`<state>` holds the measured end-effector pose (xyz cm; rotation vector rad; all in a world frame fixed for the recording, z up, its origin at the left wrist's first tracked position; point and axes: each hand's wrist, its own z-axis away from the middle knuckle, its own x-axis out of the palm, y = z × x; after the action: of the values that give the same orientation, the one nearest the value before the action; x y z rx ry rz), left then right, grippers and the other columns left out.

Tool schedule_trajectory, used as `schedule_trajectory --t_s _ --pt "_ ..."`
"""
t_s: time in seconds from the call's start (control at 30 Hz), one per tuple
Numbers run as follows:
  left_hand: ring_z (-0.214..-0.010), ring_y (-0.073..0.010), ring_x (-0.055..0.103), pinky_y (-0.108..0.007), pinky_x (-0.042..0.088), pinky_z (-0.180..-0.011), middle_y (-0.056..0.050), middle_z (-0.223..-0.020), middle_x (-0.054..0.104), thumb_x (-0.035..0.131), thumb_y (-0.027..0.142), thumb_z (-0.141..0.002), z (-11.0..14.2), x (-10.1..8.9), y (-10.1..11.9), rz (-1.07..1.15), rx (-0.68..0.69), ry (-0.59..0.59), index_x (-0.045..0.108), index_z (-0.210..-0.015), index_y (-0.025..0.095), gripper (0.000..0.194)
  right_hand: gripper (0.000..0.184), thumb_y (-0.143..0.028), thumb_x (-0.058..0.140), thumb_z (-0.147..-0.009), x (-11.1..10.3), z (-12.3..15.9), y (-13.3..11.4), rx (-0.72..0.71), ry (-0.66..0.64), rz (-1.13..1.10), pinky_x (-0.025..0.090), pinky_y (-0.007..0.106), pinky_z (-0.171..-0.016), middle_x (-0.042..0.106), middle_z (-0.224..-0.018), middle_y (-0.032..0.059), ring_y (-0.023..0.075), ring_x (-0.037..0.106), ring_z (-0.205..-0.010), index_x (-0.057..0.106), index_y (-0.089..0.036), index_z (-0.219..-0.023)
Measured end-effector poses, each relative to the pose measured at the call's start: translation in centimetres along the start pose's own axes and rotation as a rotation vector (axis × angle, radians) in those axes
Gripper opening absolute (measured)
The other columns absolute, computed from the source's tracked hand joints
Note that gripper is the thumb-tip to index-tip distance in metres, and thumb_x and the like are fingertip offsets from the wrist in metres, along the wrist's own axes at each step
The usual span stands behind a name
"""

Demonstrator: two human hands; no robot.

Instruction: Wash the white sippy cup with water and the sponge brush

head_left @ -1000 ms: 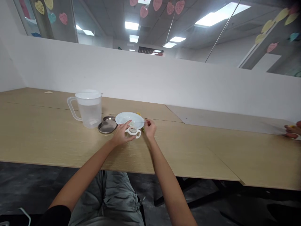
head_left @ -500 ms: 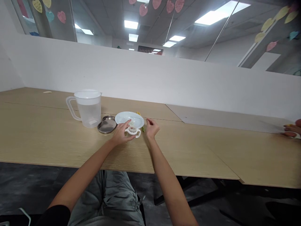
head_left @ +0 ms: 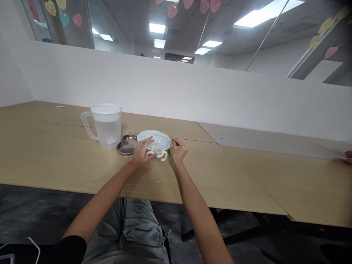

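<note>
My left hand (head_left: 141, 153) grips a small white two-handled cup (head_left: 157, 151) from its left side, thumb at the front and fingers behind. The cup has a round, see-through centre and is held just in front of a pale oval plate (head_left: 142, 135). To the right of the plate, my right hand (head_left: 179, 149) is closed in a pinch. From its fingertips a very thin strand (head_left: 162, 136) runs left over the plate; its exact kind is too fine to make out. Something yellow and green (head_left: 165, 132) shows partly behind the plate's right edge.
A clear plastic pitcher (head_left: 107, 128) with liquid stands left of the plate. Beside it lies a shallow round metal tin (head_left: 127, 146), with another metal rim behind. A white wall (head_left: 154, 88) bounds the table (head_left: 68, 157). Another person's hand (head_left: 348, 156) shows at the far right.
The view has shifted slightly, so the table things appear a little further right. Both hands keep their holds, and the cup looks slightly tilted. The other person's hand is less in view.
</note>
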<state>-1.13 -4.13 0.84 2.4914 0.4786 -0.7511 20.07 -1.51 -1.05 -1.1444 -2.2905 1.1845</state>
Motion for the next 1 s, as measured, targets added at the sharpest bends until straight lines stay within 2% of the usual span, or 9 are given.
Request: schedule_trajectory --t_s 0.1,0.2,0.47,0.6,0.73,0.87,0.93,1.0 --pt "-0.123 -0.0262 0.047 -0.043 0.033 -0.106 -0.012 -0.130 0.056 0.044 0.048 -0.090 -0.1 -0.9 -0.4 -0.065 -0.063 0.216 0.040 -0.136 0.018 0.055 0.031 -0.036 0.053 -0.078 0.1 0.0 0.1 0.010 0.006 -0.020 0.051 0.033 -0.078 0.074 -0.088 0.0084 0.0199 0.066 -0.079 0.075 -0.015 -0.084" --pt "-0.122 -0.0253 0.047 -0.042 0.032 -0.106 -0.012 -0.129 0.056 0.041 0.043 -0.092 -0.1 -1.7 -0.9 -0.144 -0.140 0.414 0.046 -0.130 0.017 0.046 0.031 -0.036 0.053 -0.077 0.2 0.0 0.0 0.012 -0.004 -0.040 0.051 0.033 -0.077 0.074 -0.088 0.0086 0.0203 0.067 -0.079 0.075 -0.015 -0.084" --pt "-0.129 -0.0248 0.040 -0.043 0.026 -0.109 -0.015 -0.134 0.050 0.040 0.040 -0.093 0.8 -4.3 -3.5 -0.269 -0.291 0.738 0.046 -0.126 0.017 0.041 0.032 -0.038 0.053 -0.078 0.4 0.3 -0.2 -0.004 -0.018 -0.037 0.051 0.034 -0.078 0.074 -0.089 0.0090 0.0208 0.067 -0.078 0.075 -0.016 -0.084" --pt "-0.131 -0.0252 0.037 -0.044 0.022 -0.111 -0.015 -0.137 0.046 0.045 0.037 -0.091 2.3 -6.9 -5.1 -0.331 -0.297 0.787 0.047 -0.124 0.018 0.038 0.033 -0.038 0.053 -0.078 0.6 0.4 -0.1 -0.005 0.006 -0.053 0.050 0.034 -0.079 0.074 -0.090 0.0099 0.0217 0.067 -0.080 0.075 -0.015 -0.083" --pt "-0.135 -0.0273 0.030 -0.046 0.018 -0.112 -0.017 -0.143 0.038 0.051 0.034 -0.087 3.1 -10.3 -6.9 -0.430 -0.336 0.823 0.043 -0.127 0.015 0.045 0.033 -0.038 0.051 -0.079 0.6 0.3 0.2 0.019 0.073 -0.058 0.050 0.033 -0.076 0.074 -0.086 0.0097 0.0210 0.066 -0.076 0.075 -0.015 -0.083" --pt "-0.136 -0.0265 0.028 -0.047 0.016 -0.113 -0.016 -0.145 0.033 0.054 0.027 -0.086 3.0 -13.5 -9.4 -0.467 -0.425 0.964 0.036 -0.132 0.014 0.050 0.033 -0.037 0.050 -0.079 0.5 0.1 0.3 0.037 0.143 -0.061 0.050 0.032 -0.073 0.073 -0.084 0.0101 0.0192 0.064 -0.073 0.074 -0.014 -0.082" --pt "-0.134 -0.0259 0.030 -0.046 0.018 -0.112 -0.017 -0.142 0.036 0.054 0.023 -0.088 2.7 -14.8 -11.0 -0.425 -0.475 1.021 0.033 -0.132 0.010 0.050 0.033 -0.037 0.050 -0.079 0.6 0.0 0.4 0.054 0.156 -0.060 0.049 0.031 -0.072 0.072 -0.083 0.0101 0.0184 0.062 -0.071 0.073 -0.013 -0.083" --pt "-0.127 -0.0260 0.037 -0.044 0.026 -0.109 -0.018 -0.136 0.041 0.055 0.023 -0.088 2.5 -15.7 -12.7 -0.342 -0.569 1.022 0.035 -0.128 0.006 0.048 0.034 -0.037 0.050 -0.079 0.6 0.0 0.4 0.067 0.162 -0.065 0.049 0.031 -0.072 0.072 -0.083 0.0106 0.0180 0.061 -0.069 0.072 -0.012 -0.084"
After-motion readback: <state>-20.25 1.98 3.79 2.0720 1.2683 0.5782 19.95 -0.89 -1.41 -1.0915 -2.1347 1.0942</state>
